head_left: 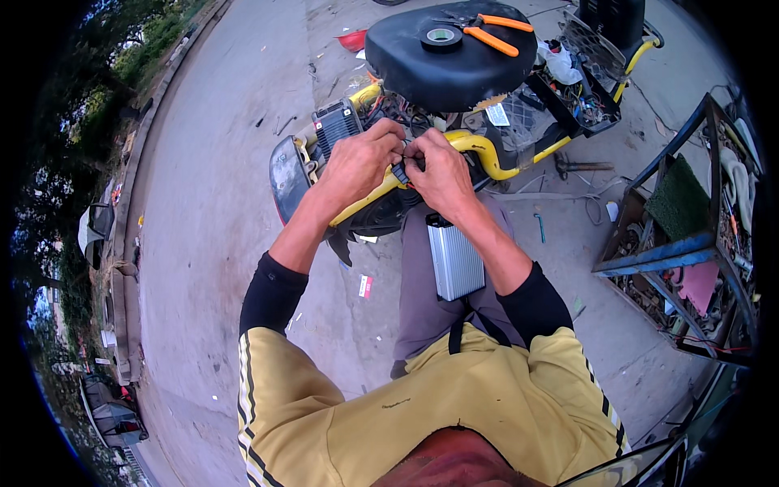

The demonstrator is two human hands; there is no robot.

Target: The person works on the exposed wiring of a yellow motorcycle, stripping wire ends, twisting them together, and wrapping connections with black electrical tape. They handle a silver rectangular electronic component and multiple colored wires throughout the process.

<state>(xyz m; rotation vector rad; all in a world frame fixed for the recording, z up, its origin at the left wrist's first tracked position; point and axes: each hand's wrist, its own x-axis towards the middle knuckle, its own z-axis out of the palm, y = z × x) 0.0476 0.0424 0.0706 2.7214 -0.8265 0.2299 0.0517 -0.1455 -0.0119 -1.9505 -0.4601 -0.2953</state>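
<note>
Wires (pixel 404 152) are held right above the front of a yellow bike frame (pixel 487 156), in the middle of the view. They are pinched by the fingertips of the left hand (pixel 365 162) on one side and of the right hand (pixel 440 169) on the other. Both hands are curled, with their tips nearly touching. The pinched part is mostly hidden by the fingers, so it cannot be told which way the wire ends are pointed. Just under the fingertips, a small dark block (pixel 400 174) can be seen. Its long side is slanted a little, with the low end turned toward the person's lap.

A silver box (pixel 456 261) is rested on the lap, its long side pointed from the bike toward the belly. By the left hand, a dark box with ridges (pixel 337 124) is set on the bike's front. Past the hands, a roll of tape (pixel 441 46) and orange-handled pliers (pixel 492 41) are laid on a big black seat (pixel 406 69).
</note>
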